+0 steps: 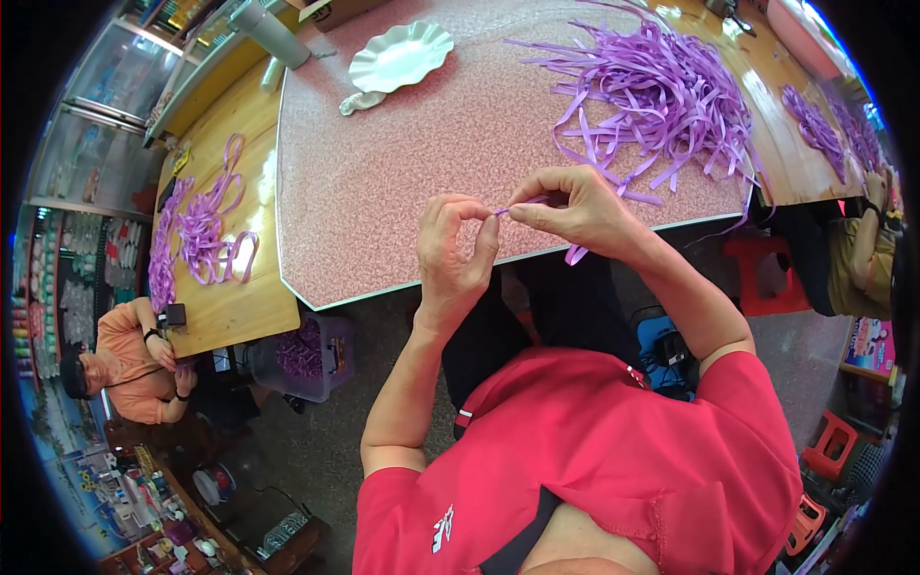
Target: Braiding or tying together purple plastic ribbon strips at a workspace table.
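Between my hands a narrow purple ribbon (573, 255) is held just above the front edge of the pink speckled tabletop (422, 163). My left hand (454, 244) pinches one part of it between thumb and index finger. A few centimetres away, my right hand (573, 209) pinches it too, thumb against forefinger, and a loop hangs below that palm. What is at the pinched spot is too small to make out. To the right of my right hand lies a big tangled heap of purple ribbons (661, 91), some ends trailing toward the table's front edge.
A pale scalloped dish (401, 57) and a grey cylinder-shaped flask (268, 31) stand at the far left. More purple ribbons (206, 225) lie on the wooden table, where a person in orange (139, 359) sits. Beneath is a clear plastic bin (331, 359). Another person (858, 249) sits at right near red stools.
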Tool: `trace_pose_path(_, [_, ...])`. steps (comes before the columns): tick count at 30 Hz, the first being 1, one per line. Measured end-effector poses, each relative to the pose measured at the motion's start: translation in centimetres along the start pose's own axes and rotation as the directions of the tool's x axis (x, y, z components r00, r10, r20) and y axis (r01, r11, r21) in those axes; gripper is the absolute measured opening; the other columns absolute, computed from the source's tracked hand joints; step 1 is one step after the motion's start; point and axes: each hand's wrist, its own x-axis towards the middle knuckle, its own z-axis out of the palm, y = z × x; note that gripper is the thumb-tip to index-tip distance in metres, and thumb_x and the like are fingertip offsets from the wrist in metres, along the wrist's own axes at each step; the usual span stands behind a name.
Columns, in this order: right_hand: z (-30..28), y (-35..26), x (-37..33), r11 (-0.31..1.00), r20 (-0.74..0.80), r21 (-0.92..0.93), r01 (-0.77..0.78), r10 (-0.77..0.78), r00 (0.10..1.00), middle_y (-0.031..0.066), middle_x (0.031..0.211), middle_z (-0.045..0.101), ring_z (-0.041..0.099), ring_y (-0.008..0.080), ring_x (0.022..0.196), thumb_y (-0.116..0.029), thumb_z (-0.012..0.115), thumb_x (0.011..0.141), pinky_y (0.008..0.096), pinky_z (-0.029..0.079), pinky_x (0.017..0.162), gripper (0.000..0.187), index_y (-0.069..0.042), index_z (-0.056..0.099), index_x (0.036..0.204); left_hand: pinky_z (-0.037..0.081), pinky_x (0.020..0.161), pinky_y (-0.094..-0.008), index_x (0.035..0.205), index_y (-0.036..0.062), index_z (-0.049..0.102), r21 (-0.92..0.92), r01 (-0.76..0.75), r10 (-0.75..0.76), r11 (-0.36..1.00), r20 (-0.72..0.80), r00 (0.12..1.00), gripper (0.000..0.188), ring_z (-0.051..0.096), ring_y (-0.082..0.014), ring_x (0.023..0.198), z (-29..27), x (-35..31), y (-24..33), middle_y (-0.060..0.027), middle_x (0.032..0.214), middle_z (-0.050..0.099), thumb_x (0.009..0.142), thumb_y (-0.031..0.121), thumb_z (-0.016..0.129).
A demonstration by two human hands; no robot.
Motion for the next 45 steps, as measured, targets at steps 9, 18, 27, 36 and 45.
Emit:
trace_pose_path(9, [0.5,-0.9,-0.4,0.989,-0.052,-0.110,0.095,-0.101,0.994,0.0021,0.082,0.067,0.057,0.0055,0.074,-0.010,0.072,0.089,0.0231,0.046,0.062,0.013,0.002,0.070,0.093,0.037,0.103,-0.0449,0.100,0.0061,0.061,0.365,-0.274,0.213,0.890,0.197,0.957,0.017,0.060,-0.0294,0.103,-1.2,1.7,1.5,-0.0101,0.098,0.061,0.086,0.010,0.070])
trace_pose_path(18, [0.5,-1.0,-0.7,0.977,-0.019,-0.149,0.151,-0.156,0.988,0.0006,0.075,0.063,0.054,0.0048,0.069,-0.011,0.074,0.089,0.0242,0.041,0.058,0.014,0.002,0.070,0.086,0.038,0.103,-0.0448,0.097,0.0063,0.059,0.168,-0.259,0.191,0.951,0.336,0.922,0.013,0.060,-0.0249,0.103,-4.0,1.4,-0.8,-0.0071,0.097,0.063,0.090,0.012,0.068])
trace_pose_path(27, [0.8,-1.1,-0.8,0.979,-0.051,-0.128,0.160,-0.168,0.985,0.0012,0.075,0.063,0.055,0.0056,0.070,-0.012,0.074,0.089,0.0247,0.042,0.059,0.014,0.001,0.070,0.087,0.041,0.099,-0.0422,0.096,0.0054,0.060,0.125,-0.105,0.083,0.987,0.170,0.982,0.015,0.059,-0.0299,0.102,-2.6,1.6,0.2,-0.0108,0.098,0.063,0.089,0.015,0.069])
trace_pose_path(36, [1.8,-0.3,-0.8,0.935,-0.002,-0.121,0.334,-0.337,0.941,0.0122,0.078,0.066,0.067,0.0231,0.075,-0.009,0.074,0.083,0.0341,0.050,0.066,0.010,0.000,0.071,0.087,0.043,0.079,-0.0376,0.082,0.0036,0.054,-0.217,-0.019,0.079,0.976,0.273,0.959,0.017,0.056,-0.0259,0.081,-3.4,-0.3,-1.6,-0.0088,0.081,0.056,0.098,0.008,0.055])
trace_pose_path(45, [-1.9,1.4,-0.4,0.846,-0.113,-0.349,0.404,-0.466,0.878,0.0124,0.107,0.068,0.065,0.0253,0.100,-0.010,0.072,0.088,0.0344,0.053,0.086,0.019,-0.005,0.073,0.106,0.044,0.084,-0.0321,0.083,0.0018,0.057,-0.097,0.305,-0.295,0.947,0.105,0.950,0.034,0.056,-0.0159,0.087,-10.1,-0.3,-3.4,-0.0064,0.086,0.059,0.107,0.023,0.045])
